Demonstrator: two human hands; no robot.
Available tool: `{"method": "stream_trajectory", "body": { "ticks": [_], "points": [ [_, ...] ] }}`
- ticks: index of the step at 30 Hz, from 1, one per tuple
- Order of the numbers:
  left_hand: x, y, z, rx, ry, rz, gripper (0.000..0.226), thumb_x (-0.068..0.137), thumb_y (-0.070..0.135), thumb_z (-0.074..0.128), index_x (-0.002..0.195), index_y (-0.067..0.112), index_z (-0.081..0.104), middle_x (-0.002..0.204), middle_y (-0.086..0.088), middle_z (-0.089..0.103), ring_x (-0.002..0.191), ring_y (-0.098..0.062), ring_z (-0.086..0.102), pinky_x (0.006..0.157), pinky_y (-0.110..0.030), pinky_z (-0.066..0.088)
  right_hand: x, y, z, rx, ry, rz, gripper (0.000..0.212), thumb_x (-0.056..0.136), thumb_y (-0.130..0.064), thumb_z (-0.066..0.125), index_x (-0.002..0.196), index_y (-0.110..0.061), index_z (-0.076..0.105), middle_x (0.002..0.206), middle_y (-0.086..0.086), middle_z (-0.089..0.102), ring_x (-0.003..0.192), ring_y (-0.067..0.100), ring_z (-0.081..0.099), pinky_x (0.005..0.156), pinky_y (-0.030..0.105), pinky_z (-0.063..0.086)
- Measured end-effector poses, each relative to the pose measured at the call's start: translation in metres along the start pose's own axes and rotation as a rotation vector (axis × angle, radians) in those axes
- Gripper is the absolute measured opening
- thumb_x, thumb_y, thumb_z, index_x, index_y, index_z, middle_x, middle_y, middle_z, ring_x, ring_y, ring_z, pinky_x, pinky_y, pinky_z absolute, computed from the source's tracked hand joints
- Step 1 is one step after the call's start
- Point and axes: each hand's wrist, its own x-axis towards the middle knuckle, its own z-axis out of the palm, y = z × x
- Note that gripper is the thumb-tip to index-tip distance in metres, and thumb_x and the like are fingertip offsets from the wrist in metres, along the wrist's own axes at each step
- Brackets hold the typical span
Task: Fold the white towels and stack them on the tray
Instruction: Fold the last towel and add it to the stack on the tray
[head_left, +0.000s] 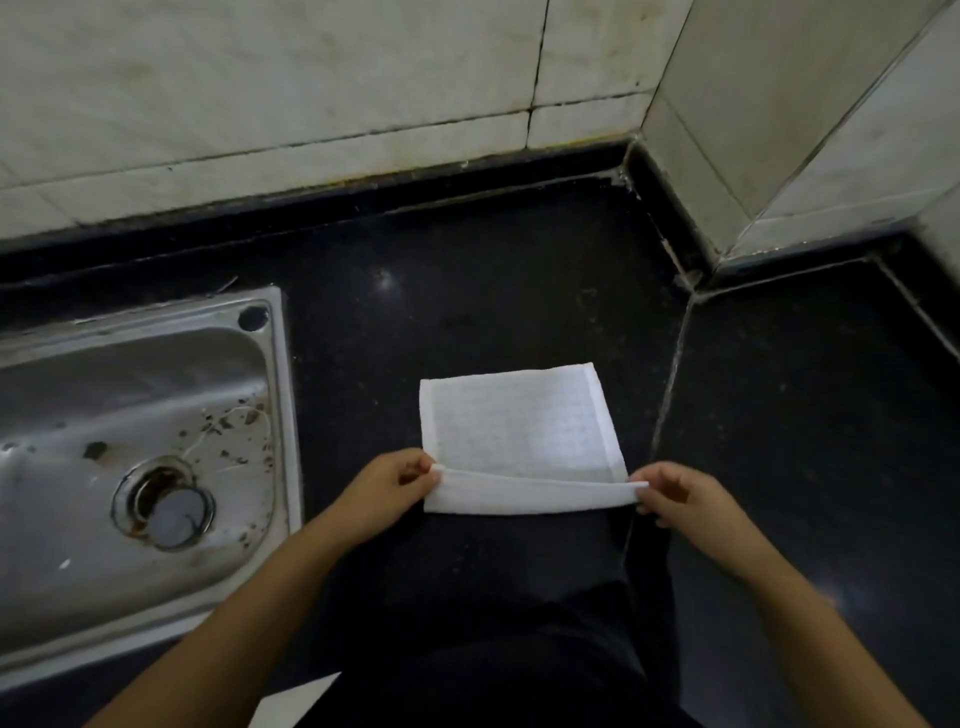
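One white towel (519, 421) lies flat on the black counter in the middle of the view. Its near edge is lifted and curled over into a narrow flap. My left hand (387, 491) pinches the flap's left corner between thumb and fingers. My right hand (675, 493) pinches the flap's right corner the same way. Both forearms reach in from the bottom of the view. No tray and no other towel is in view.
A stained steel sink (140, 457) with a drain is set into the black counter (467, 312) on the left, close to my left arm. Tiled walls (311, 78) run along the back and form a corner at the right.
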Motion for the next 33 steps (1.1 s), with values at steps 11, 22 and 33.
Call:
{"method": "stream_trajectory", "body": {
  "ticks": [11, 22, 33],
  "points": [
    [0.055, 0.035, -0.038, 0.205, 0.24, 0.001, 0.016, 0.092, 0.024, 0.055, 0.085, 0.011, 0.062, 0.08, -0.002, 0.062, 0.075, -0.015, 0.055, 0.072, -0.032, 0.045, 0.092, -0.046, 0.004, -0.018, 0.23, -0.065, 0.01, 0.089, -0.013, 0.057, 0.09, -0.019, 0.065, 0.088, 0.002, 0.062, 0.085, 0.017, 0.058, 0.08, 0.032, 0.047],
    [0.06, 0.026, 0.007, 0.443, 0.605, -0.06, 0.037, 0.089, 0.035, 0.056, 0.118, 0.013, 0.048, 0.115, -0.005, 0.053, 0.11, -0.023, 0.047, 0.093, -0.038, 0.033, 0.125, -0.057, 0.036, -0.608, 0.397, -0.105, 0.037, 0.092, -0.018, 0.05, 0.129, -0.015, 0.049, 0.131, 0.012, 0.046, 0.122, 0.029, 0.041, 0.098, 0.041, 0.038],
    [0.029, -0.007, 0.02, 0.702, 0.551, -0.043, 0.071, 0.08, 0.062, 0.039, 0.125, 0.008, 0.051, 0.118, -0.011, 0.056, 0.107, -0.03, 0.054, 0.088, -0.041, 0.041, 0.156, -0.141, 0.159, -1.051, -0.149, -0.412, 0.036, 0.093, -0.027, 0.052, 0.128, -0.017, 0.049, 0.131, 0.009, 0.048, 0.123, 0.028, 0.043, 0.1, 0.042, 0.035]
  ]
}}
